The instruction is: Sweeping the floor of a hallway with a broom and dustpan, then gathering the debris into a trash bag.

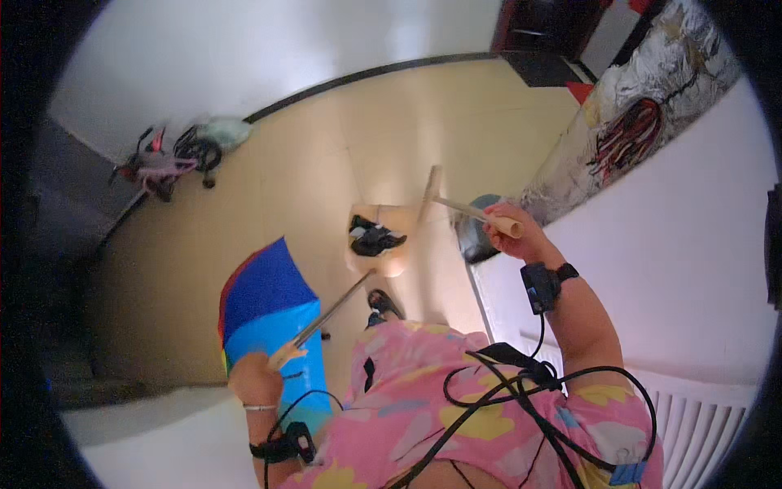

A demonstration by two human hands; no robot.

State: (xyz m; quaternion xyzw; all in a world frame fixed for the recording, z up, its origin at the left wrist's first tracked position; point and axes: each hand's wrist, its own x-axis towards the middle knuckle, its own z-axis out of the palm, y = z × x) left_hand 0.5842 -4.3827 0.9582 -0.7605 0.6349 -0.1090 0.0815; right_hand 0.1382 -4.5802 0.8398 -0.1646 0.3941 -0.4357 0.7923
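Observation:
My right hand (511,231) is closed on the end of a pale wooden stick (464,209) that runs left to a second wooden piece (427,194) above the floor. My left hand (255,380) grips a thin long handle (334,310) slanting up toward a beige dustpan (393,261) on the tan floor. Dark crumpled debris (373,237) lies in the pan. A blue, red and yellow umbrella canopy (269,314) sits right beside my left hand. My foot in a dark sandal (384,304) stands just below the pan. Both wrists wear black strapped devices with cables.
A pink and black child's ride-on toy (167,167) and a pale green bag (226,130) stand by the far wall. Dark furniture (542,37) is at the top. A patterned silver sheet (643,122) leans on the right, with a dark round container (475,240) below it.

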